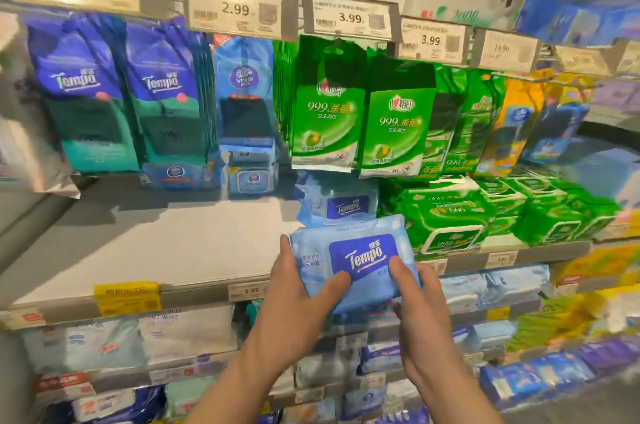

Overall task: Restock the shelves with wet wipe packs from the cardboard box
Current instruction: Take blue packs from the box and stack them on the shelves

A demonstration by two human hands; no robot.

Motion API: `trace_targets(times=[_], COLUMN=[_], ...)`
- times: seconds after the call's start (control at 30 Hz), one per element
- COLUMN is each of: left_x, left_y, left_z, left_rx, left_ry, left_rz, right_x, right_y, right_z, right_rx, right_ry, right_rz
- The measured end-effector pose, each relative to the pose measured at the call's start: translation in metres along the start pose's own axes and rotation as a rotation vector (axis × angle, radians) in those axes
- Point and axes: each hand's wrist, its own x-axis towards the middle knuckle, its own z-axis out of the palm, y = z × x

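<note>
Both hands gripped one light-blue Tempo wipe pack (353, 264) at the shelf (156, 250) edge — left hand (298, 292) curled round its left end, right hand (415, 299) pinching its right side — just behind it lay another blue pack (341, 207).

A light-blue Tempo wet wipe pack (353, 264) is sitting label-up, slightly tilted, at the shelf (145, 250) front edge; another Tempo pack (337, 203) is lying just behind it.
</note>
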Motion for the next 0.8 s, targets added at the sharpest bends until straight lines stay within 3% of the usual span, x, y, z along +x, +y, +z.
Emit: trace_targets(times=[0.17, 0.3, 0.57, 0.8], left_x=[0.042, 0.072, 0.11, 0.107], left_y=[-0.013, -0.02, -0.025, -0.04], left_z=[0.007, 0.006, 0.012, 0.022], left_rx=[0.096, 0.134, 0.396, 0.643], left_ry=[0.05, 0.027, -0.102, 0.067], left_rz=[0.018, 0.056, 0.107, -0.062], right_x=[0.036, 0.071, 0.105, 0.098], right_y=[0.003, 0.008, 0.019, 0.017], right_z=[0.007, 0.009, 0.01, 0.008], right_rx=[-0.181, -0.513, -0.809, -0.987], right_ry=[-0.015, 0.018, -0.081, -0.083], right_rz=[-0.105, -0.205, -0.19, -0.268])
